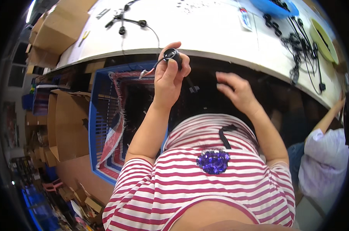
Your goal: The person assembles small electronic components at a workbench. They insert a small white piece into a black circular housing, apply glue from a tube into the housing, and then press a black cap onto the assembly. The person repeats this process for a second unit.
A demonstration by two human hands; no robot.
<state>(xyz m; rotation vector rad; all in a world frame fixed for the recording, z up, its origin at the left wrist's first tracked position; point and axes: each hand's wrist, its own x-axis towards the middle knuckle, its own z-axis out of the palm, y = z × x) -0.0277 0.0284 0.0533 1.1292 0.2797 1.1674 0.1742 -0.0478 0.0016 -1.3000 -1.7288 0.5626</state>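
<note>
My left hand (168,82) is closed around a black cylindrical socket (173,56), its round opening tipped up. From it runs a thin dark wire, and a small white connector with reddish leads (146,72) hangs beside the hand. The hand is just at the front edge of the white table (197,34). My right hand (238,90) is held apart from it, below the table edge, fingers loosely bent and spread with nothing visible between them. On the table, beyond my left hand, lies a black cable with several round ends (122,23).
A blue plastic crate (92,131) with a striped woven liner stands below left, near cardboard boxes (68,123). Black cables (297,50), a yellow-green basin (322,40), a blue container (272,8) and a tube (244,18) lie at the table's right. Another person (324,158) is at right.
</note>
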